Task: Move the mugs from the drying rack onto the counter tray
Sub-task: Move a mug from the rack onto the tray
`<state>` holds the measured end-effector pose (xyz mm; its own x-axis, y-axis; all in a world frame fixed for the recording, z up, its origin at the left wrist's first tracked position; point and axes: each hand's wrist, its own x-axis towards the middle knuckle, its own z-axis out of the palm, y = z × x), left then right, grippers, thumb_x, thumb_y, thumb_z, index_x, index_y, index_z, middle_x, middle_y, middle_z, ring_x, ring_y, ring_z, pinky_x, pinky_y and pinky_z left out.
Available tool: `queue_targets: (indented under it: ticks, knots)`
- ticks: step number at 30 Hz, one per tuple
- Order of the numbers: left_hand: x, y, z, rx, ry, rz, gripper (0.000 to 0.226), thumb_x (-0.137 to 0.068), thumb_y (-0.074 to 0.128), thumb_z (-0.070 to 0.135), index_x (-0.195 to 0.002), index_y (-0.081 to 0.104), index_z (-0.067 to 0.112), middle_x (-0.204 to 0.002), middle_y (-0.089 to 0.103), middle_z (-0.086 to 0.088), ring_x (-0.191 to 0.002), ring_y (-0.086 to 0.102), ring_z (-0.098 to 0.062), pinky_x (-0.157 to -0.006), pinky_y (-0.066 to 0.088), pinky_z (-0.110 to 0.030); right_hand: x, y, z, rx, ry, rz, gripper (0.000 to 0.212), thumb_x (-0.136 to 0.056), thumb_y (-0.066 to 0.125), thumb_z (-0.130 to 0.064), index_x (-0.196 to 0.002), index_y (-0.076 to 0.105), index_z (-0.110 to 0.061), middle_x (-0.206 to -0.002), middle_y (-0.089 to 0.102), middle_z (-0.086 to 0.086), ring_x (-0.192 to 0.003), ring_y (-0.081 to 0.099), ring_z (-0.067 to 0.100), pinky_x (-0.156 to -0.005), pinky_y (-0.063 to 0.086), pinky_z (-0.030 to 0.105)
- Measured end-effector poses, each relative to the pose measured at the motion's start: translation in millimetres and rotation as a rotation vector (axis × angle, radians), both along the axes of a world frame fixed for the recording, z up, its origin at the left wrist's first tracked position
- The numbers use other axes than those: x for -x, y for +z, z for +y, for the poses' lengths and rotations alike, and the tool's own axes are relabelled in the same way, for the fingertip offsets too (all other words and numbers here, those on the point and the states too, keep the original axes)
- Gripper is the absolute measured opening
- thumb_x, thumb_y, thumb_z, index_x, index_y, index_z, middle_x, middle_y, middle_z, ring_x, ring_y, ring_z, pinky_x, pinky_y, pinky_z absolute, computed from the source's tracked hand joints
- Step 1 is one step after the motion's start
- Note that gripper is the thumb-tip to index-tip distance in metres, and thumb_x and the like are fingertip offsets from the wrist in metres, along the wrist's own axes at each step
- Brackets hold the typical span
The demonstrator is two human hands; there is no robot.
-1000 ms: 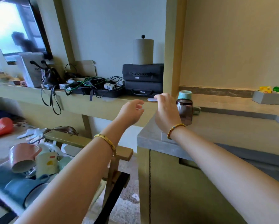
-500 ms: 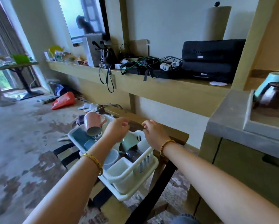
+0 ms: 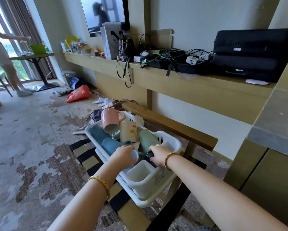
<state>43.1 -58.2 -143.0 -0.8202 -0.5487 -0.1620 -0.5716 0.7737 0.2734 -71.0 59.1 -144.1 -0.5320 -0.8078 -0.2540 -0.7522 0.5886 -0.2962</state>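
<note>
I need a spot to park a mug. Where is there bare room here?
The wooden shelf is bare between the cable tray and the white coaster. The grey counter corner is bare too. The drying rack is crowded with mugs, with both hands in it.

We see a worn, blotchy carpet [image 3: 31, 147] under pale walls [image 3: 198, 17]. Daylight pours through a tall window [image 3: 0, 30] at far left, beside a small table [image 3: 35, 55]. A long wooden shelf [image 3: 181, 87] runs along the wall, below a dark screen [image 3: 105, 12].
</note>
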Motion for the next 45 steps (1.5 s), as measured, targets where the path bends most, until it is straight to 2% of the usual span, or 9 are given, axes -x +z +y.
queue_targets:
  ticks: [4,10,14,21,26,29,33,37,45]
  knots:
    - [-8.4,-11.8,-4.0,0.080,-0.065,-0.125,0.045,-0.088,0.055,0.032,-0.128,0.045,0.015,-0.129,0.050,-0.008,-0.115,0.049,-0.025,-0.097,0.044,-0.037,2.5,-3.1,-3.7,-0.072,-0.003,0.019,0.043,-0.090,0.050,-0.008,-0.132,0.043,-0.011,-0.134,0.039,0.013,-0.118,0.047,0.029,-0.101,0.043,0.039]
    - [-7.9,-13.1,-2.2,0.105,-0.095,-0.127,0.031,-0.091,0.050,0.025,-0.119,0.050,0.012,-0.124,0.053,-0.008,-0.113,0.049,-0.025,-0.095,0.044,-0.037,8.2,-2.9,-8.7,-0.232,0.014,0.060,0.051,-0.084,0.058,-0.008,-0.132,0.042,-0.015,-0.137,0.036,0.015,-0.122,0.045,0.032,-0.101,0.044,0.042]
    - [1.8,-12.7,1.1,0.011,-0.080,-0.047,0.035,-0.096,0.041,0.026,-0.128,0.049,0.015,-0.130,0.052,-0.007,-0.116,0.050,-0.024,-0.096,0.044,-0.033,11.6,-4.2,-16.0,-0.288,0.056,0.056,0.050,-0.085,0.058,-0.013,-0.132,0.039,-0.017,-0.138,0.031,0.015,-0.127,0.039,0.035,-0.102,0.042,0.045]
    - [36.4,-6.0,-6.8,-0.147,0.081,0.171,0.046,-0.091,0.051,0.022,-0.136,0.042,0.015,-0.136,0.049,-0.010,-0.122,0.047,-0.027,-0.102,0.040,-0.035,25.6,2.2,-21.2,0.091,-0.112,0.119,0.041,-0.092,0.048,-0.017,-0.131,0.039,-0.008,-0.135,0.042,0.015,-0.122,0.043,0.031,-0.099,0.042,0.042]
    - [70.4,-6.0,-12.5,-0.277,0.180,0.176,0.045,-0.090,0.052,0.023,-0.132,0.042,0.008,-0.123,0.056,-0.011,-0.104,0.056,-0.024,-0.082,0.046,-0.029,45.0,0.7,-24.0,0.040,-0.089,0.140,0.040,-0.095,0.045,-0.028,-0.130,0.043,-0.009,-0.133,0.048,0.012,-0.122,0.046,0.028,-0.096,0.044,0.041]
    - [87.7,-8.1,-9.1,-0.279,0.215,0.154,0.036,-0.093,0.046,0.021,-0.124,0.049,0.002,-0.122,0.057,-0.016,-0.110,0.056,-0.030,-0.088,0.044,-0.033,46.4,-1.9,-28.5,-0.027,-0.067,0.175,0.032,-0.095,0.046,-0.025,-0.121,0.052,-0.009,-0.114,0.062,0.010,-0.106,0.059,0.027,-0.083,0.045,0.035]
    - [96.1,-10.8,-6.2,-0.131,0.303,0.344,0.029,-0.092,0.042,0.014,-0.118,0.050,0.003,-0.117,0.056,-0.018,-0.108,0.054,-0.034,-0.087,0.044,-0.038,49.5,-8.2,-34.6,0.039,-0.017,0.213,0.030,-0.091,0.047,-0.017,-0.120,0.053,-0.011,-0.121,0.057,0.011,-0.115,0.053,0.027,-0.095,0.043,0.037]
    - [92.5,-5.2,-31.5,-0.098,0.484,0.484,0.047,-0.089,0.052,0.022,-0.129,0.035,0.004,-0.128,0.039,-0.021,-0.120,0.036,-0.036,-0.099,0.036,-0.044,56.9,-9.9,-47.0,0.204,-0.005,0.102,0.040,-0.093,0.040,-0.012,-0.133,0.039,-0.011,-0.133,0.042,0.011,-0.123,0.040,0.026,-0.098,0.042,0.040]
    - [108.5,-13.3,-66.8,-0.432,0.701,0.333,0.086,-0.078,0.069,0.041,-0.138,0.019,0.004,-0.135,0.035,-0.021,-0.124,0.039,-0.036,-0.100,0.042,-0.047,59.6,-15.4,-72.4,0.132,0.064,-0.024,0.042,-0.091,0.040,-0.004,-0.133,0.037,-0.007,-0.143,0.038,0.014,-0.128,0.041,0.030,-0.103,0.039,0.041]
